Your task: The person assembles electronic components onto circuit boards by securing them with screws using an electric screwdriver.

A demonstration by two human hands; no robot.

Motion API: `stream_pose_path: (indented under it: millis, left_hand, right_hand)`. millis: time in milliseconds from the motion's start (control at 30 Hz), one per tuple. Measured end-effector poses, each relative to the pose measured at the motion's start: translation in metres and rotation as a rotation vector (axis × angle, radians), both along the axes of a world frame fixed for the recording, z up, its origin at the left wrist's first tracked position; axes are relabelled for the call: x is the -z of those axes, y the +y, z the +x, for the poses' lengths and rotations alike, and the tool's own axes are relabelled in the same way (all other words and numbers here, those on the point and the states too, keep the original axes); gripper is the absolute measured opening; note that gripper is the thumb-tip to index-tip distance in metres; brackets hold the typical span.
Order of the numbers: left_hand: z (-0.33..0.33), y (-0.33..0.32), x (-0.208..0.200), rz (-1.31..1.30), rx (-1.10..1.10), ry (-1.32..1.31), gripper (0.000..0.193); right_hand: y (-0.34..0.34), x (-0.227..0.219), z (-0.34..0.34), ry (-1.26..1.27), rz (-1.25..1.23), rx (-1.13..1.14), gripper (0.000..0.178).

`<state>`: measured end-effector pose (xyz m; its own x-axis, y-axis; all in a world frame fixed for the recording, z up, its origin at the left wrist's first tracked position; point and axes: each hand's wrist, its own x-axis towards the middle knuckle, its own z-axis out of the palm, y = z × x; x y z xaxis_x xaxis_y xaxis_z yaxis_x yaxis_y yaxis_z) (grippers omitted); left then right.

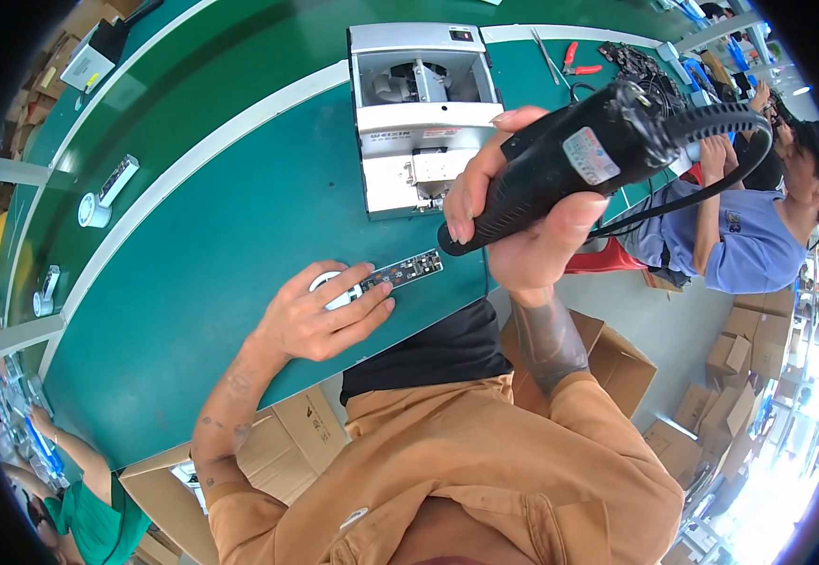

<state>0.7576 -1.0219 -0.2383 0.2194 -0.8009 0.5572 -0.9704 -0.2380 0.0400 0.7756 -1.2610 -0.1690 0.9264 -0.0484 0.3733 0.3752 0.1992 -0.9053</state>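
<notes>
In my right hand (532, 247) is a thick black electric screwdriver (560, 155) with a coiled cable at its back end. Its front end points down toward a narrow circuit board (414, 269) on the green bench; the bit cannot be made out. My left hand (320, 315) has its fingers curled over a white round part (336, 288) and the near end of that board, holding both against the bench top. The far end of the board sticks out past my fingertips.
A grey metal machine (423, 113) stands behind my hands. Red-handled pliers (579, 61), tweezers (549, 55) and a dark heap of parts (635, 71) lie at the back right. Similar white assemblies (108, 196) sit at the left. A co-worker (758, 212) sits at the right; cardboard boxes (607, 363) stand below.
</notes>
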Motion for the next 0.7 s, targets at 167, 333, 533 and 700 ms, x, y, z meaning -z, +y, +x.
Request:
stream_pose_path:
  millis: [167, 333, 533, 700]
  left_hand:
    - [0.0018, -0.0013, -0.0005, -0.015, -0.003, 0.018, 0.018]
    - [0.0019, -0.0004, 0.0021, -0.007, -0.001, 0.032, 0.018]
    - [0.0043, -0.0017, 0.0024, -0.049, -0.006, 0.054, 0.018]
    - [0.0054, -0.0009, 0.0029, -0.028, -0.009, 0.039, 0.017]
  right_hand:
    - [-0.0020, 0.0001, 0.0023, 0.016, -0.014, 0.028, 0.094]
    - [-0.0006, 0.0019, 0.0006, 0.024, 0.042, -0.009, 0.097]
    - [-0.0027, 0.0000, 0.0028, 0.058, 0.039, 0.004, 0.098]
    - [-0.0015, 0.0045, 0.0010, 0.046, 0.077, -0.038, 0.099]
